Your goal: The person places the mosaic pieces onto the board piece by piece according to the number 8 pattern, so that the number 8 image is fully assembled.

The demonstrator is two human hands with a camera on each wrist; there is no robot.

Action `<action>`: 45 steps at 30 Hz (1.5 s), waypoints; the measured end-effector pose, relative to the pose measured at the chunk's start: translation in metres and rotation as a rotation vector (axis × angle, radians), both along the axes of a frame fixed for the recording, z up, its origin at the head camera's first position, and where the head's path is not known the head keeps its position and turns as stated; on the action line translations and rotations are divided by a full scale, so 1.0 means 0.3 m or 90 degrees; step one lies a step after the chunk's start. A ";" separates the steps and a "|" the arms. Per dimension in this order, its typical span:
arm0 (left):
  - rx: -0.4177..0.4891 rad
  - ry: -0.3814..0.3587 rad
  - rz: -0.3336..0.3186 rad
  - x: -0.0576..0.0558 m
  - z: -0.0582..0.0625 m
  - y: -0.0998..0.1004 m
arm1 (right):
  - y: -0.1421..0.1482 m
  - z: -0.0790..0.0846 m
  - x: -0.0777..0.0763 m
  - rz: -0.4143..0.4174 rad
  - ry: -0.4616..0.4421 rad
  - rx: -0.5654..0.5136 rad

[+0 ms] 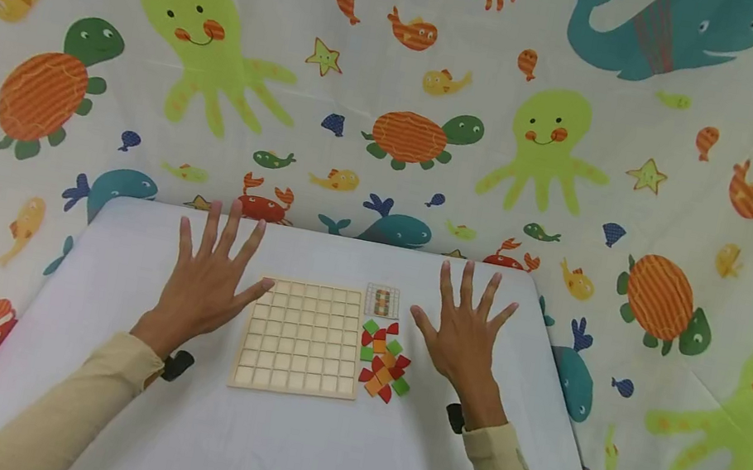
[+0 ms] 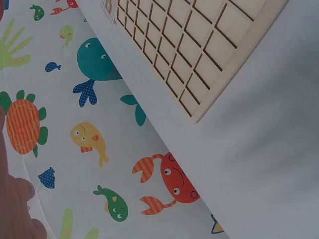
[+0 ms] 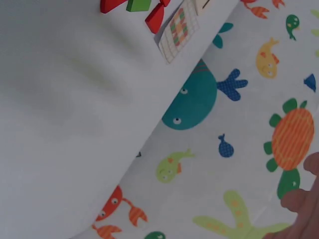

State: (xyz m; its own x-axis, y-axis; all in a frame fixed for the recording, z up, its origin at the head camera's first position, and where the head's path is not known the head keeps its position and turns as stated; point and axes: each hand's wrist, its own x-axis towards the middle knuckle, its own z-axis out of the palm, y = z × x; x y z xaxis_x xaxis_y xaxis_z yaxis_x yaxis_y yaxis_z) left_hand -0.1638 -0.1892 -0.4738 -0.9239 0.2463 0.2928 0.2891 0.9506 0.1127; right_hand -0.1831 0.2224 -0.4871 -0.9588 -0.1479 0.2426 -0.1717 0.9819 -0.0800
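Both hands are held up over the white table with fingers straight and spread. The left hand [image 1: 205, 285] is beside the upper left of a wooden grid board [image 1: 301, 339], its thumb overlapping the board's corner in the head view. Nothing is in it. The right hand [image 1: 466, 335] is also without any object, to the right of a loose cluster of red, green and orange pieces [image 1: 387, 360]. A small pattern card [image 1: 372, 300] with a coloured grid design lies above the pieces. In the left wrist view the board's square cells [image 2: 202, 69] look bare.
The white-covered table [image 1: 307, 458] carries the board, card and pieces. Behind it and at its sides hangs a cloth [image 1: 376, 25] printed with sea animals. Dark wrist straps [image 1: 177, 365] sit below tan sleeves [image 1: 67, 403].
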 end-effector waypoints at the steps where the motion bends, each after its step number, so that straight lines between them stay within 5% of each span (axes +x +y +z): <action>1: 0.003 -0.001 -0.001 -0.001 -0.002 -0.001 | -0.002 -0.002 -0.001 0.000 0.003 -0.003; 8: 0.044 -0.033 0.001 -0.007 -0.013 -0.012 | -0.023 -0.019 -0.010 -0.002 0.000 -0.066; 12: 0.133 -0.042 -0.012 0.000 -0.050 -0.012 | -0.032 -0.053 -0.004 0.004 -0.018 -0.155; 16: 0.277 -0.064 -0.023 0.023 -0.137 -0.014 | -0.042 -0.118 -0.008 -0.016 -0.059 -0.269; 19: 0.367 -0.123 -0.011 0.047 -0.220 -0.021 | -0.053 -0.167 -0.021 -0.043 -0.111 -0.364; 24: 0.436 -0.219 0.028 0.094 -0.360 -0.042 | -0.078 -0.248 -0.040 -0.104 -0.212 -0.479; 32: 0.478 -0.222 0.049 0.135 -0.483 -0.049 | -0.121 -0.323 -0.065 -0.187 -0.252 -0.449; 45: 0.448 -0.167 0.020 0.152 -0.495 -0.035 | -0.167 -0.326 -0.084 -0.253 -0.251 -0.372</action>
State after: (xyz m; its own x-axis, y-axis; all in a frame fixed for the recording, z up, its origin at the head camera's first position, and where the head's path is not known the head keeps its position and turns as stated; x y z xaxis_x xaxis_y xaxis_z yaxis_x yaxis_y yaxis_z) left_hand -0.1182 -0.1998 -0.6222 -0.9886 0.0539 0.1406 0.1426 0.6358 0.7586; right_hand -0.2082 0.1723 -0.5848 -0.9440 0.2689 -0.1911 0.3296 0.7444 -0.5807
